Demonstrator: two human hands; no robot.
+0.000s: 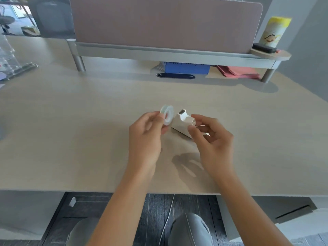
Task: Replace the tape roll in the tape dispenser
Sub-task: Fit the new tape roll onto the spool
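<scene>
On my feed the beige desk is mostly bare around the work. At twelve o'clock a grey riser shelf carries a pink divider panel; under it I see a blue box, a dark oval cable slot and pink paper. At one o'clock a yellow-topped canister stands on the shelf end beside a dark flat object. Clear plastic items sit at ten o'clock. Nothing lies between the hands. The left hand is raised off the desk, thumb and fingertips pinched on the tape roll, held upright on edge, just beside the dispenser. The right hand grips the white tape dispenser at its rear end, thumb and forefinger clamped on it, cutter end pointing toward eleven o'clock. Whether its base touches the desk I cannot tell.
</scene>
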